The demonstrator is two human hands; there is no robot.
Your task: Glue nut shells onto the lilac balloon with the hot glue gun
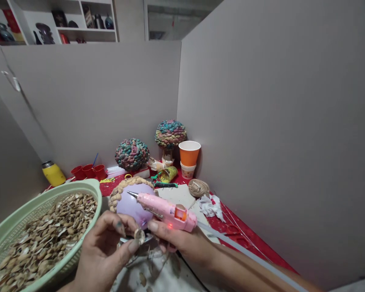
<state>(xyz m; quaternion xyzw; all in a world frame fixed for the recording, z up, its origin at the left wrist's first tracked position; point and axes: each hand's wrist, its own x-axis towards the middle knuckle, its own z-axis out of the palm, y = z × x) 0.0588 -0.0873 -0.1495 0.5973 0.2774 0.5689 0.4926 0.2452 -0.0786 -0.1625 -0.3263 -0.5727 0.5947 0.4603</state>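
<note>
My left hand (pixel 109 245) pinches a small nut shell (pixel 139 235) between thumb and fingertips. In my right hand (pixel 179 239) is a pink hot glue gun (pixel 167 211), its metal nozzle pointing left and a red light glowing on its side. A long translucent glue stick (pixel 249 255) runs out of the gun's back. Just beyond both hands sits a lilac balloon (pixel 134 205), with tan shells (pixel 118 192) stuck along its upper and left edge. Whatever supports the balloon is mostly hidden by my hands.
At left stands a green basket (pixel 91 188) heaped with shells. Two colourful shell-covered balls (pixel 132 154) are at the back, near an orange paper cup (pixel 189 153), red cups (pixel 88 172), a yellow jar (pixel 54 174) and twine (pixel 198 187). Grey panels (pixel 246 134) enclose the red-covered table.
</note>
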